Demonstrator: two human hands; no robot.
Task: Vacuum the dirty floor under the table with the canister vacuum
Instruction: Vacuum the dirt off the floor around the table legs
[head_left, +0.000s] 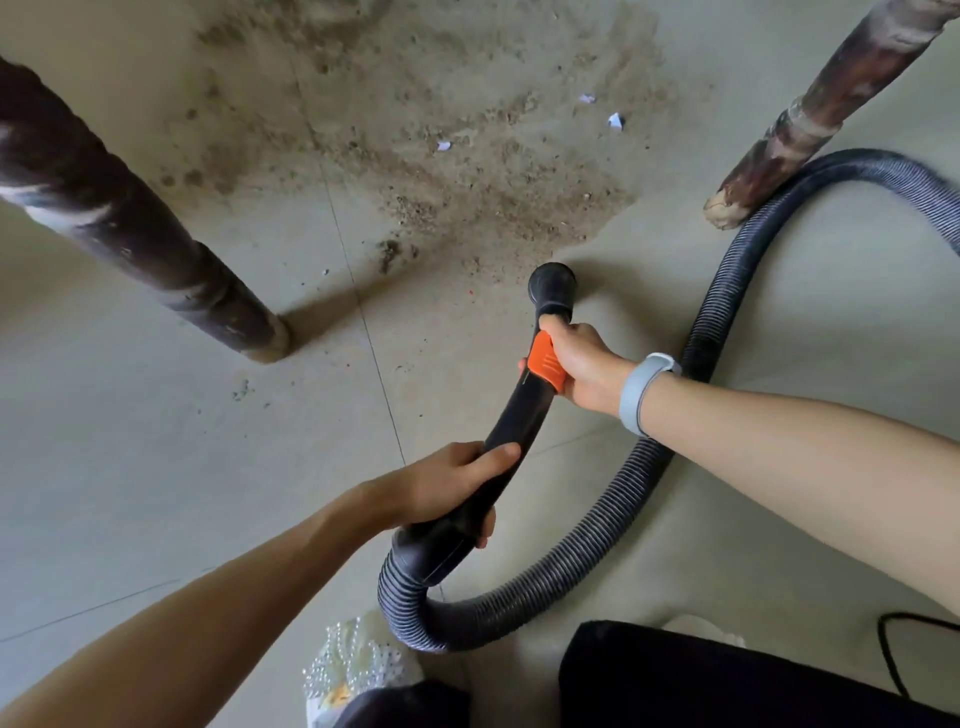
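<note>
Floor (156, 467): pale tile, carrying everything; a broad patch of dirt (441, 156) is spreading between the two table legs, thinning toward the near side.
Left leg (130, 223), right leg (810, 114): dark, worn, both slanting in from the far corners.
Hose (623, 519): ribbed, looping from the right leg round to the near edge.
Wand (519, 410): black, curved, its nozzle (551, 286) sitting just at the dirt's near fringe.
Right hand (582, 364): fingers wrapping the wand at the orange collar (545, 364).
Left hand (447, 488): fingers clasping the wand's lower end.
Paper scraps (615, 120): lying in the far dirt.
Advice, by my reckoning: keeping the nozzle low, working forward in slow overlapping strokes, minding the hose against the right leg.
</note>
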